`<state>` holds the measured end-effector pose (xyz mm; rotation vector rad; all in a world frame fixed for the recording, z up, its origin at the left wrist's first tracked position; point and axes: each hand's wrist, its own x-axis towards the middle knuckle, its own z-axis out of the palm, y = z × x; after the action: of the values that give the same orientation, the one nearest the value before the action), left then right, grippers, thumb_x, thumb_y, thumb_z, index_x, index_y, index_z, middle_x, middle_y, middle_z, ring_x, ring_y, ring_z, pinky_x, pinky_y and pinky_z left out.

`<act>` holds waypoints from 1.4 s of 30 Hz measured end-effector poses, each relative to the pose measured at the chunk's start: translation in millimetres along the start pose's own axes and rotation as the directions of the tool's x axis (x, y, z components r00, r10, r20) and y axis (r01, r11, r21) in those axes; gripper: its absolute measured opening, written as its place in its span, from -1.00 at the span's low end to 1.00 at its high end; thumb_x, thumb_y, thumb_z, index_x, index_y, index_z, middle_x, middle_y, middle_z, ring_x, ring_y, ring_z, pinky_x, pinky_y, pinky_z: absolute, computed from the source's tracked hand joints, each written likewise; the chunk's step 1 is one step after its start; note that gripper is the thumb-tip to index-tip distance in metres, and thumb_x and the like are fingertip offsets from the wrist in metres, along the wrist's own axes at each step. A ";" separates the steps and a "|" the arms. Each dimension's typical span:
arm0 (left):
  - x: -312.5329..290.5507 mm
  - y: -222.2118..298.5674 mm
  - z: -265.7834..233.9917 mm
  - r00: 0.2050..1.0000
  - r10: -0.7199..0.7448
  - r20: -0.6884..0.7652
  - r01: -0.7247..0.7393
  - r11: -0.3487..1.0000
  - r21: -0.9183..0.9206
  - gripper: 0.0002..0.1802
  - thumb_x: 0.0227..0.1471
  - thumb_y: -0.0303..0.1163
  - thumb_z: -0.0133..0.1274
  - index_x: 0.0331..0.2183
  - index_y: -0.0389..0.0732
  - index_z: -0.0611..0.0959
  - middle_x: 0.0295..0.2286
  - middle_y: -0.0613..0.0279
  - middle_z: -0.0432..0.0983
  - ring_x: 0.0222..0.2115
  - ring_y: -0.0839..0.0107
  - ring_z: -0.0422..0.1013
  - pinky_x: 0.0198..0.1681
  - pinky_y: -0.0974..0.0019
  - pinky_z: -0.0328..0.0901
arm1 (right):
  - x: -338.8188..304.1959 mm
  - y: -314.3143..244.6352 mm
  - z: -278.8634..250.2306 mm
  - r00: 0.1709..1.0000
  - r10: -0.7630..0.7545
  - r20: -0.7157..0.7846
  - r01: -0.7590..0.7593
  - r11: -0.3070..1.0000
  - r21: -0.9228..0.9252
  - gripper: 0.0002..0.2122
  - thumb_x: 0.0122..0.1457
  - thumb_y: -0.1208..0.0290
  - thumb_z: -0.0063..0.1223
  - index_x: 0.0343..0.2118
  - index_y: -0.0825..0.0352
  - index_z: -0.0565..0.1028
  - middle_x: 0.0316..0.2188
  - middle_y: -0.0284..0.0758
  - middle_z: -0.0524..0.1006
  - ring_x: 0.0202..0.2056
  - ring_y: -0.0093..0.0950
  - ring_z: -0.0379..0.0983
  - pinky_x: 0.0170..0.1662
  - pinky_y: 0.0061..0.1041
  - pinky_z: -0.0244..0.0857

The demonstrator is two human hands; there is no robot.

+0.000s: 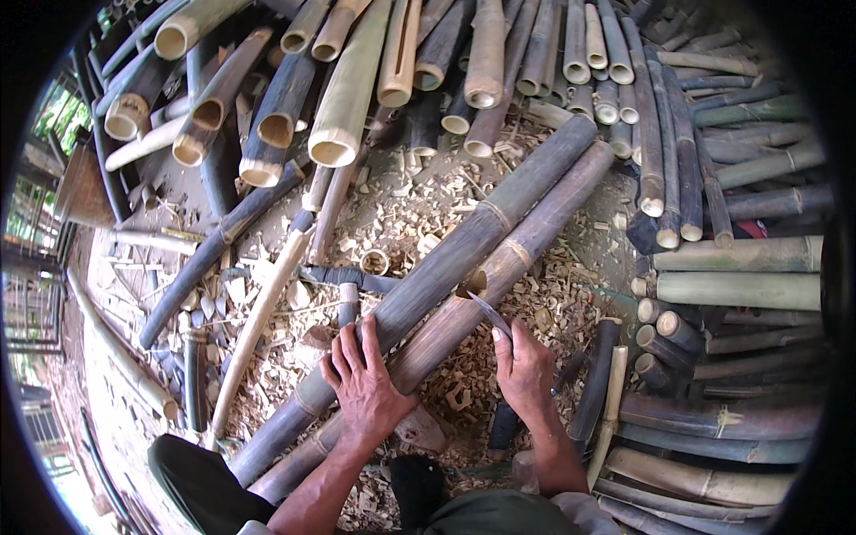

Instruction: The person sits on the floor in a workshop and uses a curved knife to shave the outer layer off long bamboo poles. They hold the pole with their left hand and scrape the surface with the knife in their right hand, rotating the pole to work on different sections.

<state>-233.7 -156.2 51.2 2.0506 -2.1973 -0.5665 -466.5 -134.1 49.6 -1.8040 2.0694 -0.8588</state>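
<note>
Two dark bamboo poles lie side by side on a slant in front of me, the left pole and the right pole. A notch is cut into the right pole, showing its pale inside. My left hand rests across both poles below the notch, fingers spread over the left one. Closed around a knife, my right hand is just to the right of the poles. The blade points up and left, its tip at the lower edge of the notch. Most of the handle is hidden in my fingers.
Wood chips cover the ground beneath the poles. Several cut bamboo tubes lean at the far side. Stacked bamboo fills the right side. A split pale length and a dark pole lie at the left.
</note>
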 end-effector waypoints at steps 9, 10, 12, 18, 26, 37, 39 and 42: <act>1.2 -3.0 -0.5 1.000 0.017 0.026 -0.017 1.000 -0.010 0.62 -0.61 -0.18 0.62 0.44 -0.13 0.02 0.30 -0.19 0.02 0.35 -0.19 -0.02 0.37 -0.35 -0.19 | 13.9 2.3 14.8 0.984 -0.031 0.173 0.041 0.998 -0.050 -0.79 0.45 0.33 0.00 -0.28 0.34 0.35 -0.50 -0.14 0.49 -0.54 -0.09 0.54 -0.52 -0.15 0.41; 0.6 -3.9 -0.6 1.000 0.015 0.026 -0.015 1.000 -0.007 0.63 -0.62 -0.17 0.62 0.44 -0.14 0.02 0.30 -0.20 0.02 0.35 -0.19 -0.02 0.36 -0.35 -0.19 | 14.2 2.0 16.6 0.985 -0.039 0.170 0.047 0.998 -0.047 -0.79 0.45 0.33 0.00 -0.29 0.33 0.35 -0.50 -0.15 0.49 -0.54 -0.10 0.53 -0.52 -0.16 0.41; 0.6 -3.6 -1.4 0.999 0.013 0.034 -0.013 1.000 -0.004 0.63 -0.62 -0.17 0.62 0.44 -0.14 0.03 0.30 -0.20 0.02 0.34 -0.19 -0.02 0.37 -0.35 -0.20 | 15.5 1.8 18.6 0.986 -0.047 0.160 0.054 0.998 -0.044 -0.79 0.45 0.33 0.00 -0.30 0.33 0.35 -0.51 -0.16 0.48 -0.55 -0.11 0.53 -0.53 -0.17 0.40; 3.6 -3.4 1.0 0.999 0.026 0.026 -0.025 0.999 -0.027 0.60 -0.61 -0.23 0.60 0.44 -0.14 0.03 0.30 -0.22 0.01 0.35 -0.20 -0.03 0.37 -0.35 -0.20 | 28.6 -17.4 4.2 0.971 -0.023 0.239 0.063 0.985 -0.160 -0.82 0.45 0.36 0.00 -0.26 0.33 0.34 -0.49 -0.13 0.53 -0.52 -0.12 0.60 -0.52 -0.22 0.49; 5.3 2.5 -3.7 0.998 -0.004 0.067 0.005 1.000 -0.019 0.57 -0.56 -0.24 0.59 0.44 -0.15 0.03 0.31 -0.22 0.01 0.36 -0.20 -0.06 0.36 -0.35 -0.20 | 25.4 -0.3 0.1 0.969 0.045 0.244 -0.027 0.997 -0.075 -0.80 0.45 0.32 0.00 -0.17 0.39 0.41 -0.55 -0.16 0.55 -0.56 -0.16 0.60 -0.56 -0.22 0.44; 5.2 3.4 -1.7 1.000 0.022 0.006 -0.022 1.000 0.021 0.62 -0.60 -0.18 0.63 0.43 -0.19 0.01 0.29 -0.17 0.05 0.34 -0.20 -0.02 0.39 -0.32 -0.21 | 44.7 25.6 -9.4 0.998 0.036 0.047 -0.033 0.997 -0.066 -0.80 0.43 0.33 0.04 -0.15 0.40 0.45 -0.53 -0.13 0.53 -0.54 -0.15 0.56 -0.50 -0.17 0.39; 3.7 1.2 0.7 0.999 0.033 -0.005 -0.033 0.999 0.029 0.62 -0.60 -0.18 0.63 0.43 -0.20 0.01 0.28 -0.18 0.05 0.34 -0.21 -0.02 0.39 -0.32 -0.21 | 47.7 24.7 -8.2 0.999 -0.009 0.049 0.011 0.999 -0.052 -0.82 0.42 0.34 0.05 -0.17 0.38 0.43 -0.52 -0.12 0.54 -0.54 -0.15 0.56 -0.50 -0.18 0.40; 5.1 1.9 0.4 0.999 0.042 0.001 -0.042 0.998 0.041 0.63 -0.60 -0.16 0.64 0.42 -0.20 0.00 0.27 -0.19 0.05 0.34 -0.20 -0.02 0.39 -0.33 -0.20 | 51.4 26.7 -7.1 0.994 0.017 0.105 -0.011 0.999 -0.051 -0.83 0.42 0.35 0.05 -0.20 0.36 0.41 -0.49 -0.11 0.55 -0.53 -0.14 0.58 -0.50 -0.18 0.42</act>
<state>-236.1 -161.0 50.5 2.0184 -2.2646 -0.5220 -502.0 -180.5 48.7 -1.8168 2.0525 -0.6983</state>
